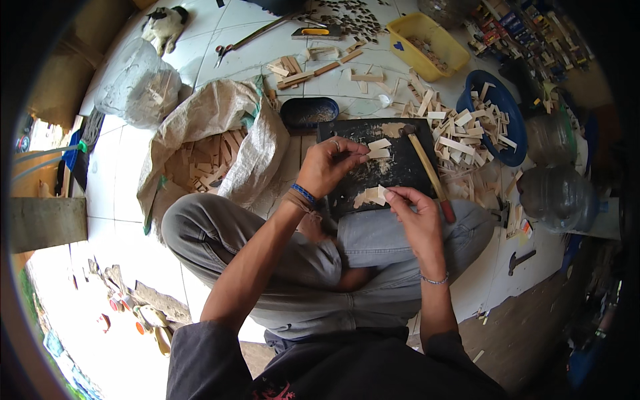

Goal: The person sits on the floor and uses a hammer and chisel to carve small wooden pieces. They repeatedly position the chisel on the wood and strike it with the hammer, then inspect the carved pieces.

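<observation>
Over a black work board [340, 180] smeared with dried residue, my left hand [327, 163] pinches a small pale wood piece [379, 153] between thumb and fingers. Another light piece lies against it, and I cannot tell whether that one is held too. Closer to me, my right hand [417, 210] grips a small wood block [382, 193] by its end, just above a tan patch on the board. A hammer [429, 163] with a wooden handle and red grip end lies along the board's right side.
An open woven sack [257, 157] of wood offcuts stands left. Beyond the board sits a dark blue oval tray [308, 112]. Wood blocks [460, 143] heap at right, spilling from a blue basin [517, 150]. Farther off are a yellow tub [407, 33], scissors [225, 50] and a cat [163, 28].
</observation>
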`<move>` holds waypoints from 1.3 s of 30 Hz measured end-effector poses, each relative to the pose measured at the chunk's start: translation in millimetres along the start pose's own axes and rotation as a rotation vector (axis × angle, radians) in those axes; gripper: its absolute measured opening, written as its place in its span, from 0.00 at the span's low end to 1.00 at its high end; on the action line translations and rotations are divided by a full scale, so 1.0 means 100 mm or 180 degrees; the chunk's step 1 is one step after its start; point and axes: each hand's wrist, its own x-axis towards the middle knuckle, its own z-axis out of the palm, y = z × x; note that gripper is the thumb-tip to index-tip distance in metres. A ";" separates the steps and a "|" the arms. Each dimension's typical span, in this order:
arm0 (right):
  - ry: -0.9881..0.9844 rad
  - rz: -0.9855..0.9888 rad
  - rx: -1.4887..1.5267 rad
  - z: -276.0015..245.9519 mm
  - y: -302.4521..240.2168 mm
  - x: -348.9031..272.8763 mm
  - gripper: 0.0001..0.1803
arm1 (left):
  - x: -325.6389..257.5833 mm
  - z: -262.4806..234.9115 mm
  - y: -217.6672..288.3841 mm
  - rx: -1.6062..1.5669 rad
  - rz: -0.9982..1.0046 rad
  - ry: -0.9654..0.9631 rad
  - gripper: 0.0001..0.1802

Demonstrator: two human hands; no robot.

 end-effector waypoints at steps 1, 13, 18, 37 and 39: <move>0.0011 0.0024 -0.0014 0.00 -0.01 0.00 0.13 | 0.00 -0.01 0.02 0.0060 0.0080 -0.0016 0.10; -0.0002 0.0262 -0.0067 -0.03 -0.02 0.04 0.14 | -0.36 0.07 0.27 -0.0827 -0.0363 -0.0138 0.15; -0.0062 0.0243 -0.0026 -0.04 -0.05 0.03 0.14 | -0.44 0.22 0.23 -0.1565 -0.0516 -0.0074 0.10; -0.0103 0.0124 -0.0069 -0.06 0.02 0.05 0.15 | -0.36 0.31 0.18 -0.1140 -0.0004 -0.0174 0.09; -0.0105 0.0131 -0.0068 -0.05 0.02 0.06 0.15 | -0.36 0.31 0.18 -0.1186 0.0012 -0.0183 0.09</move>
